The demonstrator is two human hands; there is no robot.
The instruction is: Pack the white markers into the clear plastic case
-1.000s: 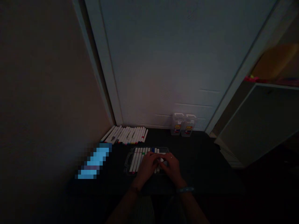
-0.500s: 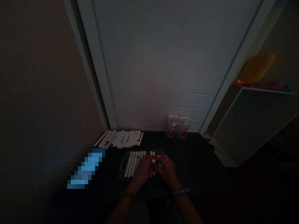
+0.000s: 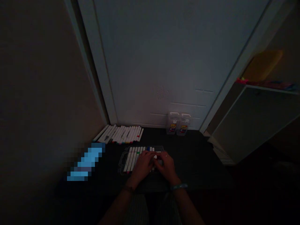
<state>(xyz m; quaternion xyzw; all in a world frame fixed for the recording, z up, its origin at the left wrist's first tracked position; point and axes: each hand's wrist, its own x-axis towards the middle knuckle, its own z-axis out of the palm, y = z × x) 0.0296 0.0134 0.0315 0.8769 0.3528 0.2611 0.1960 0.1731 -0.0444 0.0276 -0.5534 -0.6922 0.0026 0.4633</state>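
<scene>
A clear plastic case (image 3: 120, 167) lies on the dark table with a row of white markers (image 3: 130, 159) in it, a few with coloured bands. Over the right part of that row, my left hand (image 3: 144, 164) and my right hand (image 3: 166, 164) meet with bent fingers. Between their fingertips shows the white end of a marker (image 3: 155, 157), which both hands grip. Most of its length is hidden by the fingers. The dim light blurs the finger details, and my hands cover several markers in the case.
Many loose white markers (image 3: 123, 134) lie side by side at the back left. Two upright clear cases (image 3: 172, 125) with labels stand against the white door (image 3: 145, 62). A pixelated bright blue oblong (image 3: 87, 162) lies at the left. Beyond the table's right end is a cabinet (image 3: 262, 122).
The whole view has shifted slightly, so the table sits a little higher in the picture. My hands stay together over the case, with the marker end turned slightly between the fingers.
</scene>
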